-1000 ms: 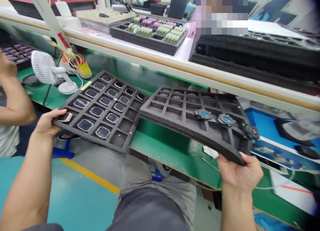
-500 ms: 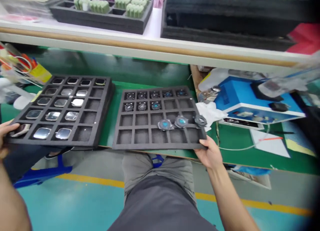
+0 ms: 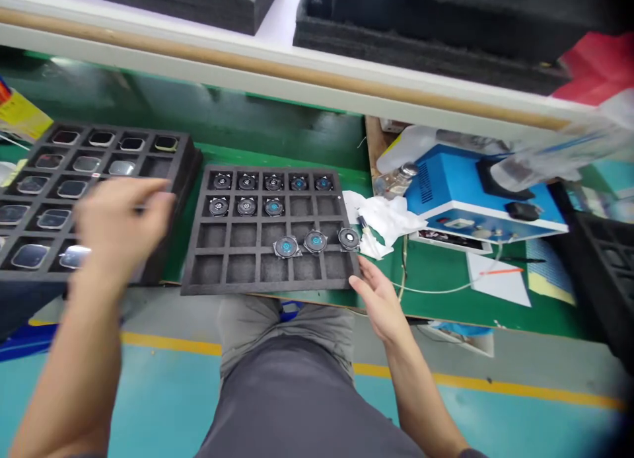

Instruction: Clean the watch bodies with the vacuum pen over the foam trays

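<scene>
A black foam tray [image 3: 214, 267] with round watch parts in its two back rows lies at the bench edge. Three more round parts, among them a middle one [image 3: 316, 241], rest across dividers nearer the front. My right hand [image 3: 379, 293] grips the tray's front right corner, thumb on top. Blurred by motion, my left hand [image 3: 123, 217] hovers over the right side of a second foam tray [image 3: 185, 155], fingers curled; whether it holds anything is hidden. That left tray carries square glossy watch parts [image 3: 30, 256] in most compartments.
Behind the right hand lie crumpled white tissue [image 3: 391, 217], a glass bottle [image 3: 403, 179] and a blue box device [image 3: 446, 187] with a cable. A shelf [image 3: 277, 68] with foam trays spans the back. White paper [image 3: 498, 279] lies at right.
My left hand has left the left tray's front left corner and moved right, over that tray. My right hand stays at the right tray's corner. The view has shifted right.
</scene>
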The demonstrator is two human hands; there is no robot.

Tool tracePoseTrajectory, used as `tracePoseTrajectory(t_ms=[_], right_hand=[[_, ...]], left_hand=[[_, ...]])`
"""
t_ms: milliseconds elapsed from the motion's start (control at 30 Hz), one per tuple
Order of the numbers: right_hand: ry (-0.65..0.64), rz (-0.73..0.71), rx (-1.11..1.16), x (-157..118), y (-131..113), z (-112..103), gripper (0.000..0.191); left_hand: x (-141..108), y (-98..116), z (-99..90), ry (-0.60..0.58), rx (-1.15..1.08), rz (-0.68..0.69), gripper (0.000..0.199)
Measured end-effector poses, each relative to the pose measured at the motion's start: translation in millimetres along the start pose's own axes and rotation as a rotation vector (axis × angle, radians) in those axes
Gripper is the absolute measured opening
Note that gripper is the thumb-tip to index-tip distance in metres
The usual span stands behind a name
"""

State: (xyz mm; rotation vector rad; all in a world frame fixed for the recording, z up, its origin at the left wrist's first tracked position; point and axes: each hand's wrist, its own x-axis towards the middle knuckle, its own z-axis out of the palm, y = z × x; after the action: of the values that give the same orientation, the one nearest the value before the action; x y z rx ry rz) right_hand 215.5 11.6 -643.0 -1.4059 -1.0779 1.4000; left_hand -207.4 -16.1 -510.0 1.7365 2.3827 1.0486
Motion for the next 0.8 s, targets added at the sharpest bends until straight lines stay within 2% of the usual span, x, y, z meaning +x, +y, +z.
tracePoseTrajectory(t_ms=[67, 100, 133, 167, 233, 300, 367, 467, 533, 633, 733, 800], right_hand=[[0.039, -0.035, -0.031, -3.8, -1.9, -9.3, 0.062], [0.050, -0.051, -0.048, -4.8, -4.5, -15.8, 0.059], [0.068, -0.068, -0.070, -4.8, -8.1, -23.2, 0.056], [0.102, -0.090, -0.102, -3.5, -12.6, -31.1, 0.052], [0.221, -0.162, -0.211, 3.5, -23.1, -46.1, 0.044], [0.347, -0.267, -0.408, 16.3, -33.9, -57.0, 0.038], [0.386, -0.329, -0.676, 32.3, -43.0, -60.6, 0.035], [0.274, -0.269, -1.046, 52.0, -51.0, -53.0, 0.039], [0.193, -0.198, -1.176, 57.5, -52.5, -45.6, 0.039], [0.184, -0.179, -1.197, 56.0, -53.0, -42.5, 0.038], [0.294, -0.294, -1.074, 56.8, -58.6, -47.6, 0.038], [0.397, -0.405, -0.939, 67.3, -67.3, -48.7, 0.035]], left_hand=[[16.2, 42.0, 67.7, -0.196, 0.113, 0.237, 0.031], [23.0, 59.5, 96.1, -0.321, 0.150, 0.316, 0.032], [28.8, 73.3, 119.0, -0.383, 0.181, 0.317, 0.032], [33.8, 83.2, 136.0, -0.416, 0.216, 0.309, 0.033], [42.4, 91.4, 154.6, -0.414, 0.274, 0.273, 0.034], [49.7, 89.7, 159.5, -0.393, 0.303, 0.240, 0.036], [54.2, 85.6, 158.7, -0.387, 0.296, 0.201, 0.037], [53.9, 82.8, 156.6, -0.383, 0.231, 0.146, 0.037], [52.5, 82.3, 156.3, -0.380, 0.141, 0.135, 0.034], [56.0, 82.7, 155.9, -0.398, -0.045, 0.104, 0.033], [65.0, 90.9, 156.3, -0.375, -0.296, 0.053, 0.041], [69.8, 102.9, 159.7, -0.349, -0.534, -0.020, 0.044]])
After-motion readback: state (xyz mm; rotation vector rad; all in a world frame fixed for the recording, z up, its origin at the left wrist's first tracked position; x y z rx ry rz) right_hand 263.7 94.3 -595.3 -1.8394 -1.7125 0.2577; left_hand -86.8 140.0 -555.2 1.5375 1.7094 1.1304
